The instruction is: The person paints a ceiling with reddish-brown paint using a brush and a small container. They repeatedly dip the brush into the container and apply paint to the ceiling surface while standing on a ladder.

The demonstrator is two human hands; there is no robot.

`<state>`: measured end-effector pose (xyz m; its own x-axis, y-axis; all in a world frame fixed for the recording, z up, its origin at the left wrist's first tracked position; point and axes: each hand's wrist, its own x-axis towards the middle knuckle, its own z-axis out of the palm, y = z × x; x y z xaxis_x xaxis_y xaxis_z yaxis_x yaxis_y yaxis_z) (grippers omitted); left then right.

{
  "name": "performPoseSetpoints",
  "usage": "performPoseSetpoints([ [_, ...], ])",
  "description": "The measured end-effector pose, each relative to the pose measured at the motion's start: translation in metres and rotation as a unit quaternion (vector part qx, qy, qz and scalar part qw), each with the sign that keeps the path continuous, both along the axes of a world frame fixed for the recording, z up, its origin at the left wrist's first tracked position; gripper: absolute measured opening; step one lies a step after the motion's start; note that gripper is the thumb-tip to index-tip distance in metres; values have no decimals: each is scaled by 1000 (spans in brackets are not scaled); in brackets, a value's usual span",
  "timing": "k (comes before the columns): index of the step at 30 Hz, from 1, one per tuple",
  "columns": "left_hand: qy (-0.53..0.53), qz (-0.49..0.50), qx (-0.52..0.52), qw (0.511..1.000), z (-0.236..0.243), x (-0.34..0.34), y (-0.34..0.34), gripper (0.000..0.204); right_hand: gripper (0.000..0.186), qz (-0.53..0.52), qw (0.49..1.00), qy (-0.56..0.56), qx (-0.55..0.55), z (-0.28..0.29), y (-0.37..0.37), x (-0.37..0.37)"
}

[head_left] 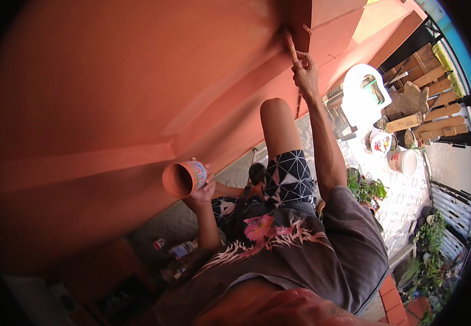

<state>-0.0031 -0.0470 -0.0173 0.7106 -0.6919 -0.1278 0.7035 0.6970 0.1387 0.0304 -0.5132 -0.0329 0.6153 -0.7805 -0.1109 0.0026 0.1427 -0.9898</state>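
My left hand is wrapped round a paint tub, coated in terracotta around the rim, with a printed side. The tub tilts so its mouth faces left; its inside is dark and I cannot see how full it is. High up on the right, my right hand grips the pale, paint-smeared handle of a paintbrush. The dark brush head points up against the terracotta wall, close to a corner where a darker strip runs. Shadow hides whether the bristles touch the surface.
To the right, a white plastic chair stands in bright sun beside stacked wooden boards. Buckets and potted plants sit nearby. Small containers lie on the floor at lower left. My raised knee is near the wall.
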Motion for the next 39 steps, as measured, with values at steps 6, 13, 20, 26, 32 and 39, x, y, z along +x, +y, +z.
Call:
performPoseSetpoints([
  [6,-6,-18,-11,1000,2,5,-7,56,27,85,986,62,-127,16,80,20],
  [13,-14,-53,-30,998,-5,6,-13,56,25,248,968,11,29,20,42,-9],
  [20,-21,-26,-29,999,0,-3,-1,56,25,46,998,-12,34,10,-17,-4],
  [26,-30,-1,-29,999,0,-16,5,56,25,-40,992,31,-114,-19,16,27],
  [32,-31,22,-15,999,9,-26,6,57,28,194,972,59,-119,8,113,15],
  [39,-59,8,-42,997,17,-21,-2,56,27,202,979,33,17,9,34,7],
])
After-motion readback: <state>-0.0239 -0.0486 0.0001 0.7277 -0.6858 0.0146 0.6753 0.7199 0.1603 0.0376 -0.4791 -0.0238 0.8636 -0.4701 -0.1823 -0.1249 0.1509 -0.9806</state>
